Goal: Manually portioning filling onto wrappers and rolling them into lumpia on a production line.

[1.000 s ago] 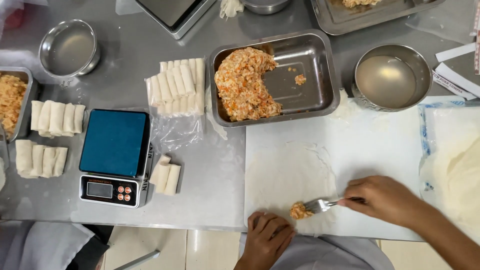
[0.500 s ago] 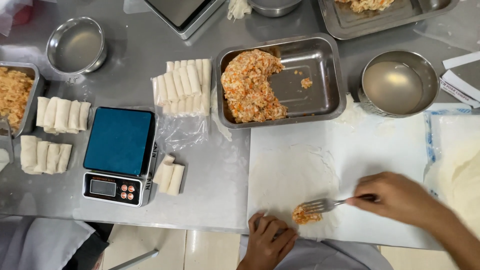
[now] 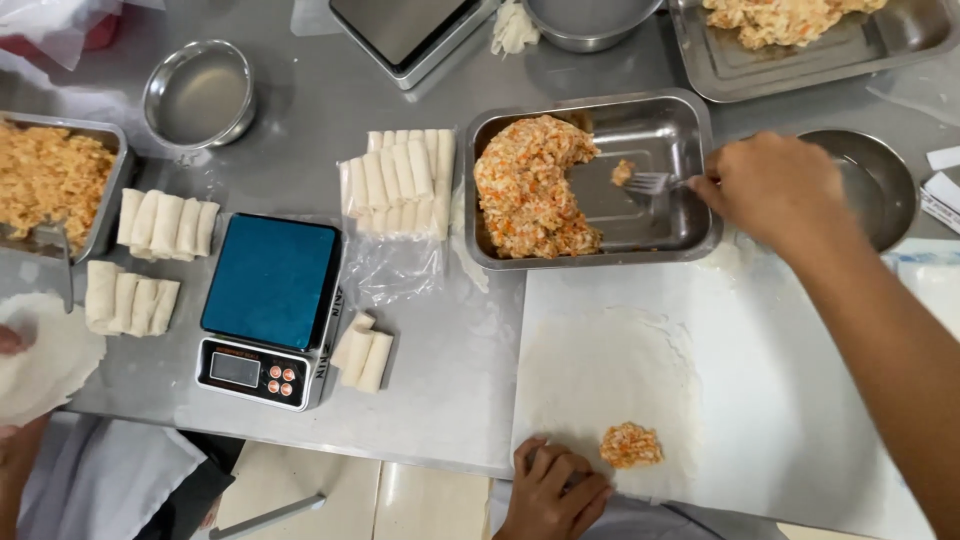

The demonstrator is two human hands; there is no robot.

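Observation:
My right hand (image 3: 775, 190) grips a metal fork (image 3: 655, 182) whose tines reach into a steel tray (image 3: 680, 115), next to a small loose bit of filling. A large mound of orange-and-white filling (image 3: 530, 185) fills the tray's left half. My left hand (image 3: 550, 490) rests with curled fingers on the near edge of a thin round wrapper (image 3: 600, 375). A small lump of filling (image 3: 630, 445) sits on that wrapper, just right of my left hand. The wrapper lies on a white board (image 3: 790, 400).
Rows of rolled spring rolls (image 3: 400, 180) lie left of the tray, more rolls (image 3: 165, 225) farther left. A blue digital scale (image 3: 268, 310) stands by a few rolls (image 3: 362, 352). Steel bowls (image 3: 198, 92) (image 3: 880, 185) and other filling trays (image 3: 60, 180) ring the table. Another person's hand (image 3: 12, 340) holds a wrapper at far left.
My right hand has lifted the fork from the wrapper and carried it up into the filling tray. The lump of filling stays on the wrapper beside my left hand.

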